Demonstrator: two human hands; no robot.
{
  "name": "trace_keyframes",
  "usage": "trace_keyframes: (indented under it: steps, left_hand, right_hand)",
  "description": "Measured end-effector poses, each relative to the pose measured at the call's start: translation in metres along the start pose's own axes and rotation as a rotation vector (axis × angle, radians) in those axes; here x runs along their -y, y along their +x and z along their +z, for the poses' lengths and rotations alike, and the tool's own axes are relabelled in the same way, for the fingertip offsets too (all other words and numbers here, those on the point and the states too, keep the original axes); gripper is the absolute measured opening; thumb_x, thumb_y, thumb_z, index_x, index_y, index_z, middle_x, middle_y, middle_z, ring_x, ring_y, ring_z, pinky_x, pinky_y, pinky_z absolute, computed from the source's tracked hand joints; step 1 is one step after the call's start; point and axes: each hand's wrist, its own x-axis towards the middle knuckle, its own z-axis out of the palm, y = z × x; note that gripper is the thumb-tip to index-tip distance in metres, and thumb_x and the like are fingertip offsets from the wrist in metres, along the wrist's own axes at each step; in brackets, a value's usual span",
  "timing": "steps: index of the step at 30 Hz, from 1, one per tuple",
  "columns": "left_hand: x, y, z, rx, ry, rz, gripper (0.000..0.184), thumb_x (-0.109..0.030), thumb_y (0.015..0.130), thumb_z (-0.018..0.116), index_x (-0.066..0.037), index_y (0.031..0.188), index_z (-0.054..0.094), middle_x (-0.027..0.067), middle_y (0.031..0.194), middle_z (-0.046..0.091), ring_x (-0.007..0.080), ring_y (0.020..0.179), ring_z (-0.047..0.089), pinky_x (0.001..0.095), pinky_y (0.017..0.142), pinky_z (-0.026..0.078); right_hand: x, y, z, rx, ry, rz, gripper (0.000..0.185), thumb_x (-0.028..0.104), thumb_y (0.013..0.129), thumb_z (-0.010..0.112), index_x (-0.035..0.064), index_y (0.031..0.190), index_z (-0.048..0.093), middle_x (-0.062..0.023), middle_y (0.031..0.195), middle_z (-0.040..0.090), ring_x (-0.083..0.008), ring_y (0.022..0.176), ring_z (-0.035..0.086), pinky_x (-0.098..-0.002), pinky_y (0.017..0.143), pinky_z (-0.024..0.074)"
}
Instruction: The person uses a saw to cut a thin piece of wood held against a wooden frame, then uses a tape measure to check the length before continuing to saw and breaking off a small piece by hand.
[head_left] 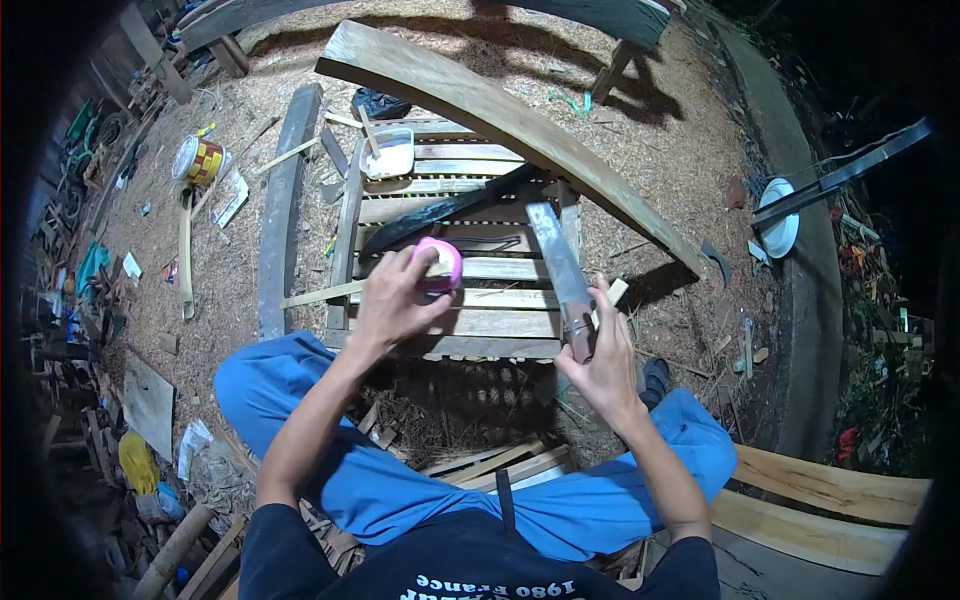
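My left hand (393,300) is closed around a small pink tub (456,266), its fingers over the rim and its thumb along the near side. Something pale shows inside. My right hand (610,365) holds a broad-bladed knife (560,258) by its brown handle, the blade pointing away from me. Beside those fingers the end of a pale wooden stick (617,292) sticks out; whether I grip it too I cannot tell. Both hands are over a low slatted wooden table (490,322). A long dark sheath-like object (440,215) lies across the slats beyond the tub.
A clear plastic container (388,155) with white contents stands at the table's far left corner. A thick curved beam (500,110) slants across the far right side. Another plank (290,210) lies left. On the littered ground are a yellow-red bucket (200,160) and a sickle blade (716,262).
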Motion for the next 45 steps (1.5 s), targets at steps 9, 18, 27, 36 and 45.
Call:
trace_keyframes:
  steps: [9,18,27,36,45]
  left_hand:
    - [0.027,-0.005,-0.049,-0.167,0.014,-0.211,0.067,-0.033,0.079,0.090,-0.009,0.137,0.064,0.0182,0.112,0.072,0.0345,0.100,0.072,0.0446,0.089,0.058]
    - [0.039,-0.007,-0.060,-0.197,0.025,-0.225,0.066,-0.030,0.079,0.091,-0.007,0.135,0.064,0.0183,0.120,0.072,0.0342,0.109,0.071,0.0437,0.095,0.059]
    - [0.041,0.003,-0.047,-0.161,0.001,-0.104,0.068,-0.033,0.073,0.091,-0.004,0.130,0.065,0.0160,0.114,0.073,0.0350,0.100,0.069,0.0462,0.089,0.056]
    - [0.043,0.023,-0.051,-0.167,-0.011,-0.165,0.072,-0.034,0.072,0.093,-0.005,0.132,0.065,0.0146,0.117,0.074,0.0339,0.098,0.068,0.0451,0.088,0.057]
    - [0.049,0.037,-0.035,-0.099,-0.007,-0.175,0.072,-0.034,0.072,0.093,-0.006,0.132,0.065,0.0157,0.119,0.075,0.0364,0.099,0.069,0.0461,0.088,0.057]
  right_hand:
    - [0.000,0.006,-0.016,-0.048,-0.011,0.052,0.089,0.007,0.071,0.078,-0.0018,0.151,0.041,-0.0218,0.163,0.045,-0.0432,0.122,0.058,-0.0503,0.107,0.0482]
    - [0.009,0.012,0.010,0.070,-0.021,-0.013,0.092,0.006,0.068,0.079,-0.0017,0.152,0.042,-0.0215,0.164,0.044,-0.0436,0.122,0.057,-0.0511,0.108,0.0481]
    - [0.010,0.038,0.034,0.021,-0.102,-0.026,0.090,0.011,0.069,0.078,0.0004,0.152,0.043,-0.0210,0.166,0.042,-0.0464,0.127,0.054,-0.0548,0.108,0.0452]
    - [0.009,0.076,0.063,0.005,-0.010,-0.037,0.087,0.007,0.068,0.075,0.0002,0.149,0.045,-0.0204,0.166,0.043,-0.0477,0.123,0.055,-0.0553,0.107,0.0456]
    - [0.000,0.105,0.070,0.031,0.009,-0.050,0.084,0.006,0.068,0.077,0.0003,0.146,0.047,-0.0214,0.166,0.043,-0.0481,0.126,0.055,-0.0547,0.109,0.0454]
